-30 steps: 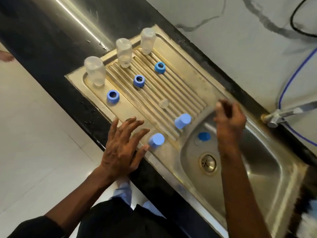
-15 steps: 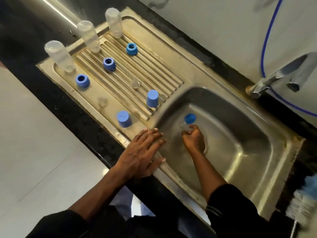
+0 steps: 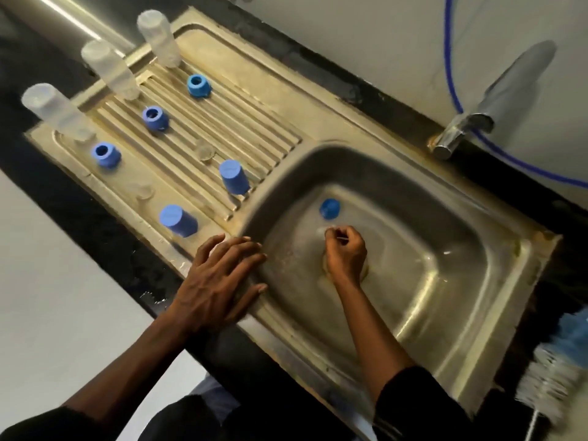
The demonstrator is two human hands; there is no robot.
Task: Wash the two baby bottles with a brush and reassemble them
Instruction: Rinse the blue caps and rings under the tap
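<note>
Your right hand (image 3: 346, 253) is down in the sink (image 3: 445, 281), fingers (image 3: 334, 232) curled tight. They might be pinching something clear, can't tell through the blur. The blue cap (image 3: 330, 208) sits on the basin floor just beyond them, toward frame top. It looks upright, closed end up, axis vertical. Right hand is nearer. Left hand (image 3: 219, 281) lies flat on the sink rim, holding nothing.

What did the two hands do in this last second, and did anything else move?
The right hand went from above the sink's edge down into the basin and now seems to pinch a small clear piece beside the blue cap. The left hand moved off the drainboard onto the front rim, lying flat. Bottles, rings and caps there stayed put.
</note>
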